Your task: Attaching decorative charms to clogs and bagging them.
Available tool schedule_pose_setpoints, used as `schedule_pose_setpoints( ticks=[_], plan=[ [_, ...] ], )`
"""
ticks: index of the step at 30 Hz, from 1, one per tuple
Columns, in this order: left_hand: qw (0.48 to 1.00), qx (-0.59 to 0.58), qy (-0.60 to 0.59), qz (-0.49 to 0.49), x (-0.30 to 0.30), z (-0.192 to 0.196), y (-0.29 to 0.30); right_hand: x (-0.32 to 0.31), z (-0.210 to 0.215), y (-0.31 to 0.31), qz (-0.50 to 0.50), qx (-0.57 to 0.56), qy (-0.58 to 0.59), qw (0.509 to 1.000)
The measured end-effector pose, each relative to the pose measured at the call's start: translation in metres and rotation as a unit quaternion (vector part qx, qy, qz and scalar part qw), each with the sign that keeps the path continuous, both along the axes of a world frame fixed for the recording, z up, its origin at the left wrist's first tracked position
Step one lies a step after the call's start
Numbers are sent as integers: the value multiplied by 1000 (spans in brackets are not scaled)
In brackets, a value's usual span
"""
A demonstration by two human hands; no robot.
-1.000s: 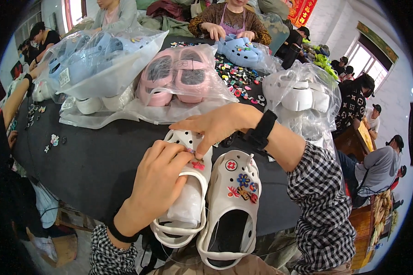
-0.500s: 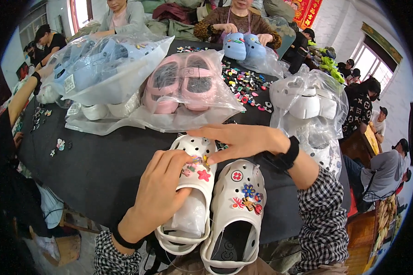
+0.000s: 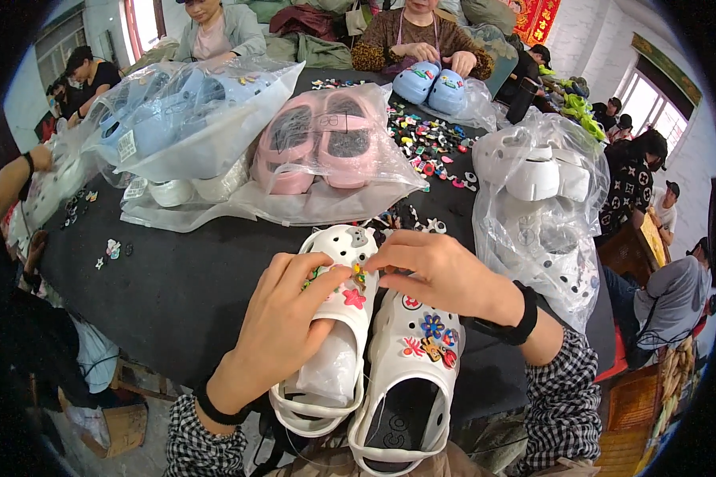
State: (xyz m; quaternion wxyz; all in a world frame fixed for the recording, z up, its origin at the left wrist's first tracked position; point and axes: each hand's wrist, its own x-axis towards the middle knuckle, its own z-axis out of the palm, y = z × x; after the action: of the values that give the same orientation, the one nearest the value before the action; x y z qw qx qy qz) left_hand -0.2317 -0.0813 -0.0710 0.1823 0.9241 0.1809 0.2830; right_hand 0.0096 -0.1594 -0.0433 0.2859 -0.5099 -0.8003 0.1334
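Leftmost, on the black tabletop [image 3: 191, 270], a few loose shoe charms [image 3: 113, 250] lie well to the left of the left white clog [image 3: 334, 241]. Next, beyond that clog and to its left, sits a clear plastic bag of light-blue clogs [image 3: 155, 139]. The left hand [image 3: 274, 318] clasps the left white clog from its left side, fingers curled over the upper and thumb tucked into the foot opening. Directly beyond the clog stands a bag of pink strapped shoes [image 3: 318, 147]. The clog itself lies between the two hands, a pink star charm [image 3: 354, 298] on its upper. Just to its right is the right white clog [image 3: 390, 350], several colourful charms set in it. Beyond, to the right, spreads a heap of assorted charms [image 3: 426, 147]. The right hand [image 3: 449, 274] reaches in from the clog's right, thumb and forefinger parted beside a small yellow charm [image 3: 359, 274]; whether they touch it, I cannot tell. Farthest right of the clog stand bagged white clogs [image 3: 533, 179].
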Motion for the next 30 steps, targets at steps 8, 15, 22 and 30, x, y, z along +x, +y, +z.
schedule_pose_setpoints(
  ticks=[8,15,22,30],
  plan=[
    [1000,8,-18,9,0,0,1,3,-6,-4,26,-9,14,1000],
    [999,33,-16,18,0,1,-1,4,-4,-5,53,-23,46,997],
    [1000,-19,-9,18,1,2,-1,5,-7,-22,36,-31,23,999],
    [992,-125,0,-26,-23,21,-4,3,5,-71,7,2,34,999]
  ],
)
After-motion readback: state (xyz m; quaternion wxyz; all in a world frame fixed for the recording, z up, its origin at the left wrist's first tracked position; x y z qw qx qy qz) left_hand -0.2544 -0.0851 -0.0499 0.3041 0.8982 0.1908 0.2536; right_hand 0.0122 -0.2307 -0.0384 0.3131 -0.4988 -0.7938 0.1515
